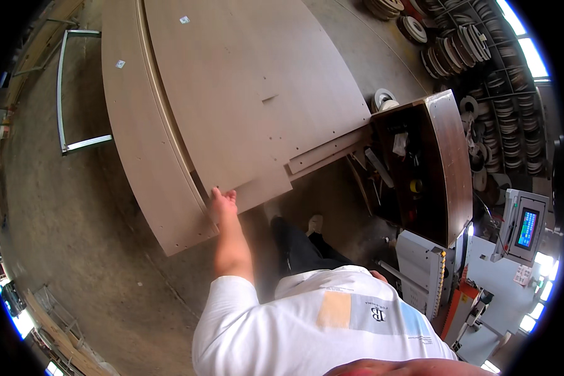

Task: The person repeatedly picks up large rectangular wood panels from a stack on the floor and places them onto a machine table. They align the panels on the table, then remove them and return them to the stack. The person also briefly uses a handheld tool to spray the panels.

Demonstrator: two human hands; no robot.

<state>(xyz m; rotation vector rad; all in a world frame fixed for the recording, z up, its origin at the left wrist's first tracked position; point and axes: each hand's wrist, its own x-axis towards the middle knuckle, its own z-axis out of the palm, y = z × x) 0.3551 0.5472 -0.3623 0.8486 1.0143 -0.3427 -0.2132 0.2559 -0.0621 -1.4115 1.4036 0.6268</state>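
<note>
My left hand reaches forward and grips the near edge of a large light-brown wooden panel that lies on top of a stack. A wider panel of the same colour sits beneath it and sticks out to the left. Narrower strips poke out at the stack's right side. My right hand hangs low beside my hip, only a sliver showing past my white shirt; whether it holds anything is hidden.
A dark brown open cabinet with tools inside stands to the right. Beyond it hang several rolls of edge banding. A machine with a small blue screen is at lower right. A metal frame stands on the concrete floor at left.
</note>
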